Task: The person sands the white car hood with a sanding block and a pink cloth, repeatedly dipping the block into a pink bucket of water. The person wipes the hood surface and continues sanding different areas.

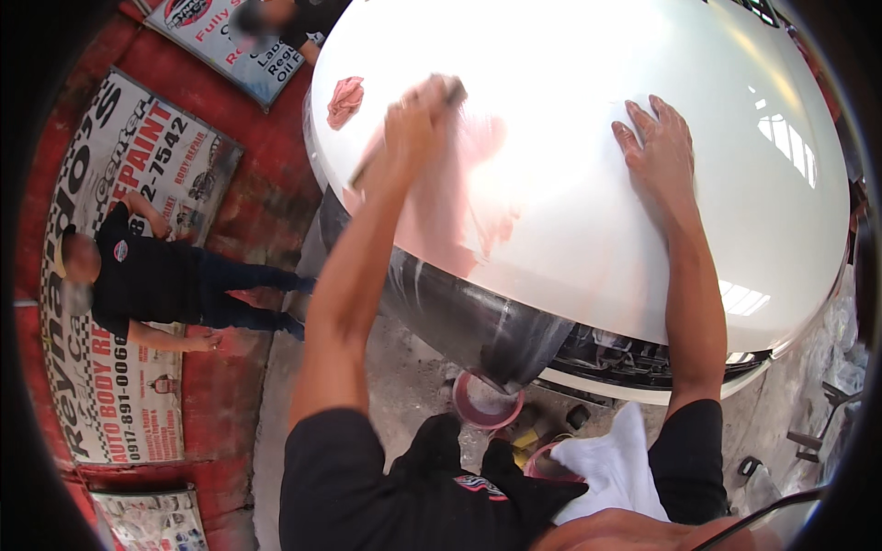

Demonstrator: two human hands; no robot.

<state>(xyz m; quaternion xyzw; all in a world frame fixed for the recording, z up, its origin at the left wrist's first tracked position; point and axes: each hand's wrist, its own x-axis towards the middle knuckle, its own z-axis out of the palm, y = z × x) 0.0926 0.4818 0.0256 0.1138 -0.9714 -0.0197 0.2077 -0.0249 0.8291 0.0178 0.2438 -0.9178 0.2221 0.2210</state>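
1. The hood lies in front of you, filling the upper middle of the view: broad, rounded and white, with a glossy surface.
2. Bright glare washes out much of its upper middle; on the right, striped window-like reflections show sharply.
3. Left of centre, a pinkish patch stains the white. It is smeary and uneven, running down to the front edge, with a ragged blotch at its right side.
4. Your left hand is wrapped round the block, pressing it on the hood's left part.
5. The block is long, narrow and brownish-grey, slanting up to the right; its ends show past your hand, and its underside is hidden.
6. Your right hand holds nothing; it rests on the hood's right half, fingers spread.
7. A crumpled pink rag lies on the hood, left of the block.
8. Below the front edge sits a dark panel, streaked with grey; a reddish bucket stands beneath.
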